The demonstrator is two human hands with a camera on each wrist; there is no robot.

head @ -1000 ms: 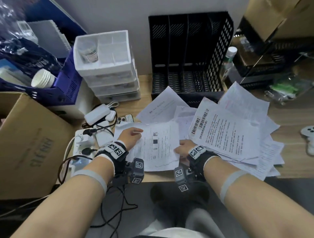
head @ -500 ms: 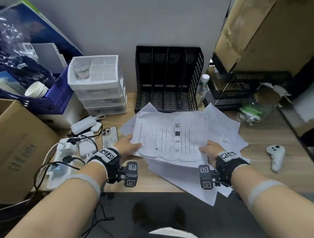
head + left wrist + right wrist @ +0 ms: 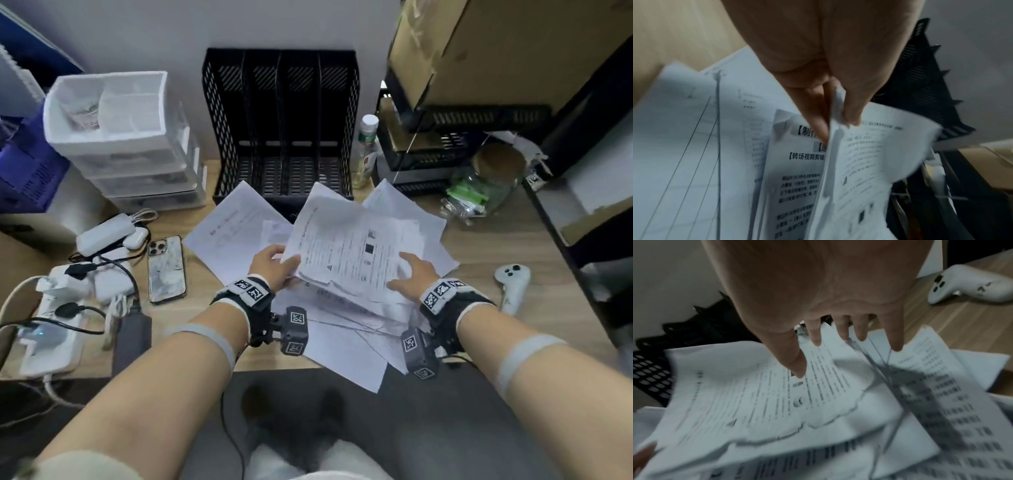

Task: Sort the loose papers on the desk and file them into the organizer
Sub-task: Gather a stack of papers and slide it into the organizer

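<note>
Loose printed papers (image 3: pixel 342 353) lie in a messy pile on the wooden desk in front of the black mesh organizer (image 3: pixel 281 130), whose slots hold nothing. My left hand (image 3: pixel 274 267) pinches the left edge of the top sheets (image 3: pixel 352 250) between thumb and fingers. The left wrist view shows that pinch (image 3: pixel 835 123) on the sheets (image 3: pixel 879 154). My right hand (image 3: pixel 411 274) rests on the right side of the same sheets. Its fingers (image 3: pixel 896 344) are straight and spread, and its thumb lies on the print (image 3: pixel 756 394).
Left of the pile lie a phone (image 3: pixel 166 269), a power bank (image 3: pixel 102 236) and a power strip (image 3: pixel 54 329) with cables. White drawers (image 3: pixel 120 144) stand at back left. A bottle (image 3: pixel 366 150), a jar (image 3: pixel 479 192) and a white controller (image 3: pixel 512 284) are to the right.
Both hands have drawn the sheets together in front of the organizer and come closer to each other. The top sheets now sit turned, their far edge toward the organizer.
</note>
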